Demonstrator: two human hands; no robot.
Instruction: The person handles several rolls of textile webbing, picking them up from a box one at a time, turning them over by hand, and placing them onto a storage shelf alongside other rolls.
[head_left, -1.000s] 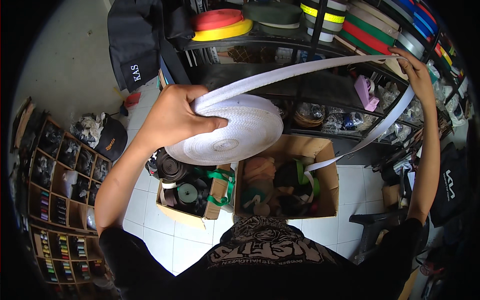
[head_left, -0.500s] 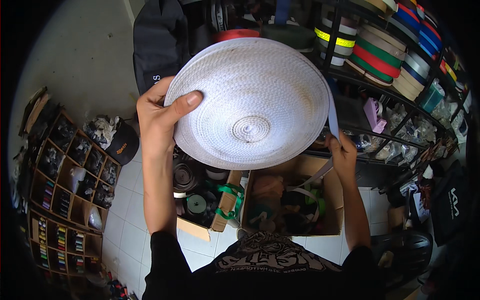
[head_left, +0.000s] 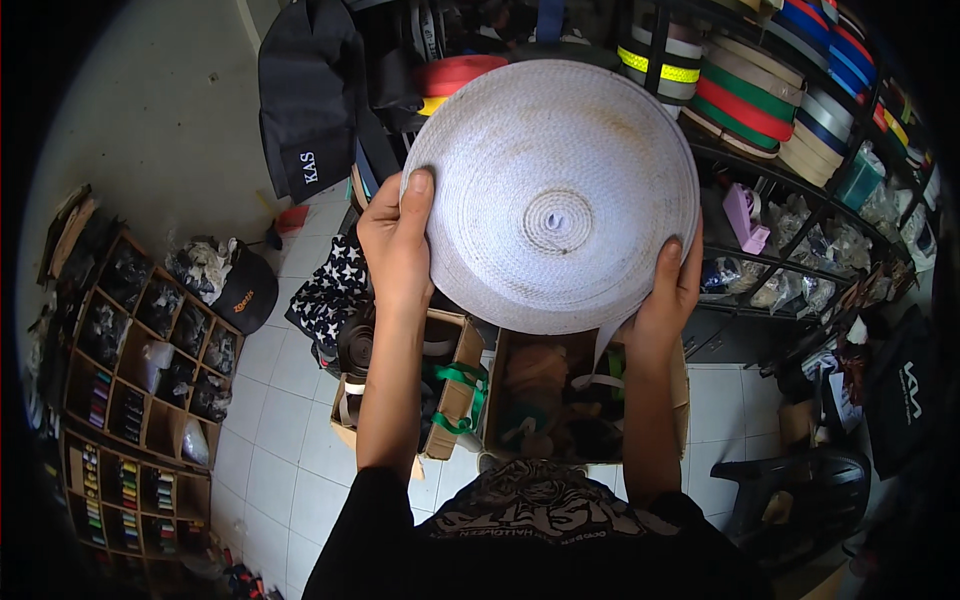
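Observation:
A large flat roll of white webbing point(head_left: 530, 130), wound in a spiral, is held up in front of me with its coiled face toward me. My left hand point(head_left: 397, 240) grips its left edge, thumb on the face and fingers behind. At the lower right edge, my right hand point(head_left: 665, 300) is closed on it the same way, thumb in front. A loose end of webbing point(head_left: 606, 342) hangs from the bottom of the roll beside the right hand. The fingers behind the roll are mostly hidden.
Below the roll stand two cardboard boxes, one point(head_left: 675, 400) with mixed materials and another point(head_left: 455, 400) with dark rolls and green ribbon. A rack of coloured webbing rolls point(head_left: 745, 100) is at the far right. Wooden cubbyholes point(head_left: 140, 390) stand left, a black chair point(head_left: 800, 500) lower right.
The roll has moved right and now faces me more squarely. My right hand has gone from the loose strip to the roll's edge. My left hand has shifted right with it.

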